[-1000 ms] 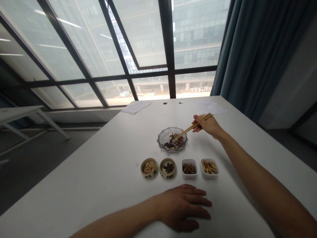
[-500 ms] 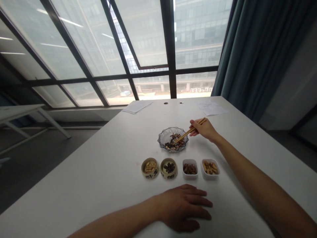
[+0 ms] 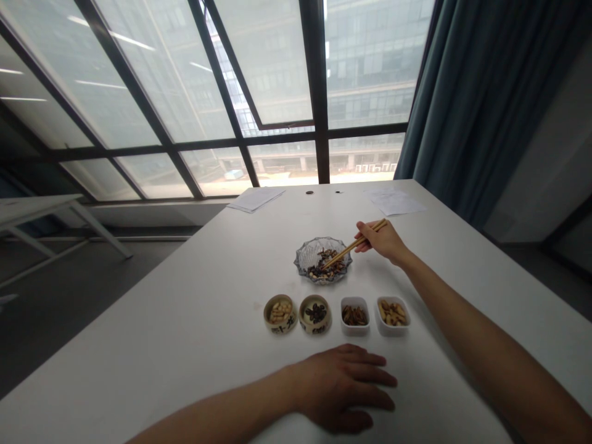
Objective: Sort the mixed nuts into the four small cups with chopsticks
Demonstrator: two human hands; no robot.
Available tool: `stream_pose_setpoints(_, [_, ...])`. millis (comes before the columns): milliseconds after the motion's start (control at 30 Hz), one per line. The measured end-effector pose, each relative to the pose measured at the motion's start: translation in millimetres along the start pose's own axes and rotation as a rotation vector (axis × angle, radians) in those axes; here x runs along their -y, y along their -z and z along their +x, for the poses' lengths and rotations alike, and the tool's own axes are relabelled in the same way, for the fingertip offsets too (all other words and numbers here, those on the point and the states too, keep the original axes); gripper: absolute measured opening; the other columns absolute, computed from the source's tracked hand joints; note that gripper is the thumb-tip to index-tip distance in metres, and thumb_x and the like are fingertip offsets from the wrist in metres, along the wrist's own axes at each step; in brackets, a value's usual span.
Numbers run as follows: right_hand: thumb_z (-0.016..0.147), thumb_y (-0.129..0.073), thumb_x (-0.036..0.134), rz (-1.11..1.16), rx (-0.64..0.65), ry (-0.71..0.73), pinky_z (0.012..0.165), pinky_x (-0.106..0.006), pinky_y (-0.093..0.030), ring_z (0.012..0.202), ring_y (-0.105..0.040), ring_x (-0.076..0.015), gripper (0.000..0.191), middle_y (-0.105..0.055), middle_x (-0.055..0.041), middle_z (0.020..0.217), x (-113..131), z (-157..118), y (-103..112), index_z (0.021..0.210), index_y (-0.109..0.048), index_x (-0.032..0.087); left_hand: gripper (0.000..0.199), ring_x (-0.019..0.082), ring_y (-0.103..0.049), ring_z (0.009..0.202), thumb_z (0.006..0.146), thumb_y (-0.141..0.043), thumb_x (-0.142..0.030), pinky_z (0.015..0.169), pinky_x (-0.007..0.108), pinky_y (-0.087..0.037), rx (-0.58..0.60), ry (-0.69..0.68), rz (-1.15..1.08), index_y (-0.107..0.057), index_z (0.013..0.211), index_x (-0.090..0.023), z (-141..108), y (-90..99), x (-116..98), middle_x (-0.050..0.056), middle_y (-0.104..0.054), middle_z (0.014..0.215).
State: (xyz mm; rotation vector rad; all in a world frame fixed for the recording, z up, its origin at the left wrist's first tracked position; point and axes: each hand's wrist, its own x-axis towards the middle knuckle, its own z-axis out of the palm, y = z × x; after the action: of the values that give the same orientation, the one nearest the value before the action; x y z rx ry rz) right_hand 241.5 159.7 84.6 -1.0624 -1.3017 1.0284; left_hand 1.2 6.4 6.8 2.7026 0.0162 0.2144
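My right hand grips a pair of wooden chopsticks, their tips down among the mixed dark and brown pieces in a clear glass bowl. Whether the tips pinch a piece is too small to tell. My left hand lies flat on the table with fingers spread, holding nothing. Just beyond it stand a round tin with peanuts, a round tin with dark seeds, a white square tub with brown slender pieces and a white tub with tan pieces.
The white table reaches toward the windows. Paper sheets lie at its far left corner, and more paper at the far right. A blue curtain hangs at the right. Another table stands to the left.
The chopstick tips have shifted very slightly left within the glass bowl, and my right hand has moved only a little. My left hand and the small containers stay where they were.
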Motion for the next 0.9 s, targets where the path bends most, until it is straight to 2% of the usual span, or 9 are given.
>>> stream_pose_setpoints(167, [0.075,-0.08,0.071,0.003,-0.039,0.009,0.041,-0.02,-0.059,0.046,-0.074,-0.022,0.061,-0.072,-0.0142,0.055,5,0,4,0.065,-0.072,0.011,0.046,0.023,-0.041,0.153,0.099,-0.049,-0.043,0.128,0.037,-0.033,-0.005,-0.005,0.001,-0.06,0.138,-0.023,-1,-1.7,1,0.001,-0.054,0.157])
stream_pose_setpoints(300, [0.072,-0.081,0.073,0.015,-0.047,0.009,0.04,-0.02,-0.059,0.046,-0.073,-0.0213,0.063,-0.072,-0.0137,0.055,5,1,6,0.066,-0.072,0.011,0.046,0.023,-0.041,0.153,0.1,-0.047,-0.044,0.128,0.037,-0.033,-0.012,-0.002,0.0,-0.06,0.139,-0.023,-1,-2.8,2,0.001,-0.053,0.157])
stream_pose_setpoints(500, [0.064,-0.082,0.078,-0.03,-0.003,0.037,0.039,-0.021,-0.058,0.044,-0.071,-0.0206,0.067,-0.072,-0.0135,0.055,2,4,9,0.065,-0.072,0.012,0.046,0.023,-0.042,0.153,0.099,-0.048,-0.044,0.128,0.038,-0.033,-0.01,-0.007,0.005,-0.06,0.139,-0.023,-1,-2.6,2,0.001,-0.053,0.157])
stream_pose_setpoints(900, [0.068,-0.084,0.072,-0.101,0.099,0.079,0.042,-0.023,-0.058,0.046,-0.071,-0.0196,0.061,-0.072,-0.0109,0.056,-6,5,8,0.067,-0.073,0.012,0.046,0.022,-0.041,0.153,0.099,-0.048,-0.044,0.128,0.036,-0.033,-0.005,0.003,0.009,-0.06,0.139,-0.024,-1,-3.1,2,0.0,-0.053,0.158])
